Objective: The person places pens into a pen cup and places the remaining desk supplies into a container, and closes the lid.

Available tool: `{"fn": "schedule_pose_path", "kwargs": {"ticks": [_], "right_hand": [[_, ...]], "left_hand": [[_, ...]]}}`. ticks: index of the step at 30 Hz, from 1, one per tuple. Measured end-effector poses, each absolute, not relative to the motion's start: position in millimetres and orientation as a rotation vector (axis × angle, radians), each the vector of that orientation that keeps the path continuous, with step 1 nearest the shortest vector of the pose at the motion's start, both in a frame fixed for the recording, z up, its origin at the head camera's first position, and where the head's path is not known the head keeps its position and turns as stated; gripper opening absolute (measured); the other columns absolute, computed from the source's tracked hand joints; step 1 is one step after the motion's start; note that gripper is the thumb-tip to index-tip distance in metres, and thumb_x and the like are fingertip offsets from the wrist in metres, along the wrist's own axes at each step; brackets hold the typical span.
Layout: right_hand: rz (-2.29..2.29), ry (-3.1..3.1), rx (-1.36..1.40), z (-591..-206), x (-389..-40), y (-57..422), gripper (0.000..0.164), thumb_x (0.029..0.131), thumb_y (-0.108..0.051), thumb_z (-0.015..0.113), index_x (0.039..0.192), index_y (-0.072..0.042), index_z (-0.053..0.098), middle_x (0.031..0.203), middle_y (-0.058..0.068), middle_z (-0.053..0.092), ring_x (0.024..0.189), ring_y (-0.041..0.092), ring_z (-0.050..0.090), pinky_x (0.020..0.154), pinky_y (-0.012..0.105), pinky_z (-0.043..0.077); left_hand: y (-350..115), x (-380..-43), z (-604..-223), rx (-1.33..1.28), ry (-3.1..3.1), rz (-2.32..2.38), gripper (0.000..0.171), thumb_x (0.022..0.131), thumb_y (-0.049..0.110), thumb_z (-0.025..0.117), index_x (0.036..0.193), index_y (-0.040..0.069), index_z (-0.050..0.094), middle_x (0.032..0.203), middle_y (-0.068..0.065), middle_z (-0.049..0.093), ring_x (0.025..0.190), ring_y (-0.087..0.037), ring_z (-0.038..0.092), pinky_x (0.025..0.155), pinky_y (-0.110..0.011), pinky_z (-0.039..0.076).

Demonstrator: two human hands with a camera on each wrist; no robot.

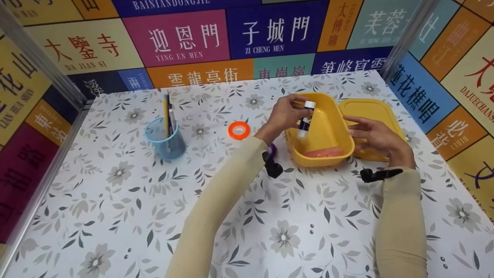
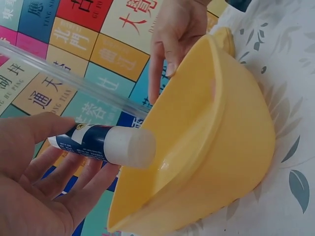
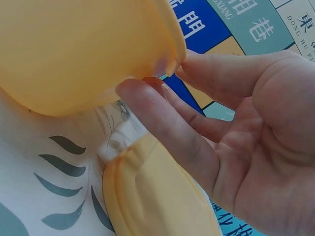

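Observation:
My left hand (image 1: 287, 112) holds a glue stick (image 1: 306, 122) by its dark blue label, tilted above the yellow box (image 1: 324, 162). In the left wrist view, the white end of the glue stick (image 2: 130, 146) points toward the box's inside, between thumb and fingers. My right hand (image 1: 372, 135) is at the box's right side. The right wrist view shows its extended fingertips touching the outer wall by the rim (image 3: 172, 29). A long pink object (image 1: 324, 151), its kind unclear, lies in the near end of the box.
A yellow lid (image 1: 372, 110) lies right of the box, partly under my right hand. An orange tape roll (image 1: 239, 130) is to the left, and a purple ring (image 1: 272, 150) is partly hidden by my left wrist. Farther left stands a blue pen cup (image 1: 166, 143) with several pens.

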State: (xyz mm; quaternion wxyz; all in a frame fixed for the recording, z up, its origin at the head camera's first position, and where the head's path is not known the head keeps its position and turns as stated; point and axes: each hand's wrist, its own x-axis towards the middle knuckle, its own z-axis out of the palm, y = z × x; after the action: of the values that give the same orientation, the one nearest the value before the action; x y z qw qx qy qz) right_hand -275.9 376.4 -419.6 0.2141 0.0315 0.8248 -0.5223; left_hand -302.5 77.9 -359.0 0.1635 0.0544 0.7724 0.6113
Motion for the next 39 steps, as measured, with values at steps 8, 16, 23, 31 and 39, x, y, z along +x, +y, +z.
{"fn": "schedule_pose_path", "kwargs": {"ticks": [8,16,23,31,39], "right_hand": [[-1.464,2.27,0.11,-421.0,-277.5,377.1,0.063,0.098,-0.035,0.063,0.155,-0.037,0.035,0.151,0.008,0.047,0.113,0.01,0.062,0.092,0.031,0.06],[-1.44,2.29,0.102,-422.3,-277.5,377.8,0.06,0.1,-0.034,0.06,0.154,-0.037,0.036,0.152,0.009,0.046,0.114,0.01,0.061,0.091,0.031,0.06],[-1.457,2.309,0.073,-421.9,-277.5,377.2,0.061,0.099,-0.034,0.062,0.154,-0.036,0.037,0.148,0.009,0.05,0.111,0.008,0.063,0.089,0.034,0.061],[-1.439,2.322,0.068,-421.8,-278.7,379.1,0.06,0.099,-0.035,0.062,0.154,-0.036,0.037,0.148,0.01,0.05,0.11,0.008,0.064,0.089,0.034,0.061],[-1.437,2.303,0.09,-421.0,-279.1,377.9,0.059,0.101,-0.032,0.059,0.155,-0.036,0.035,0.151,0.011,0.047,0.11,0.01,0.064,0.09,0.033,0.061]], "left_hand": [[91.6,-298.1,-367.5,0.236,2.347,1.622,0.033,0.089,0.015,0.076,0.121,0.018,0.066,0.104,0.0,0.069,0.084,-0.01,0.071,0.074,-0.02,0.06],[105.4,-288.5,-375.7,0.342,2.433,1.471,0.035,0.09,0.01,0.074,0.122,0.022,0.067,0.106,0.003,0.069,0.084,-0.012,0.07,0.071,-0.017,0.06],[115.9,-286.6,-381.7,0.446,2.555,1.236,0.039,0.091,0.013,0.074,0.128,0.021,0.066,0.112,0.002,0.071,0.086,-0.01,0.066,0.073,-0.016,0.059],[119.9,-285.9,-387.0,0.433,2.562,1.121,0.043,0.091,0.013,0.074,0.131,0.026,0.066,0.113,0.006,0.07,0.09,-0.01,0.063,0.085,-0.016,0.058],[118.5,-286.6,-390.1,0.407,2.521,1.069,0.044,0.09,0.012,0.074,0.13,0.026,0.067,0.111,0.007,0.071,0.087,-0.011,0.065,0.082,-0.018,0.059]]}}
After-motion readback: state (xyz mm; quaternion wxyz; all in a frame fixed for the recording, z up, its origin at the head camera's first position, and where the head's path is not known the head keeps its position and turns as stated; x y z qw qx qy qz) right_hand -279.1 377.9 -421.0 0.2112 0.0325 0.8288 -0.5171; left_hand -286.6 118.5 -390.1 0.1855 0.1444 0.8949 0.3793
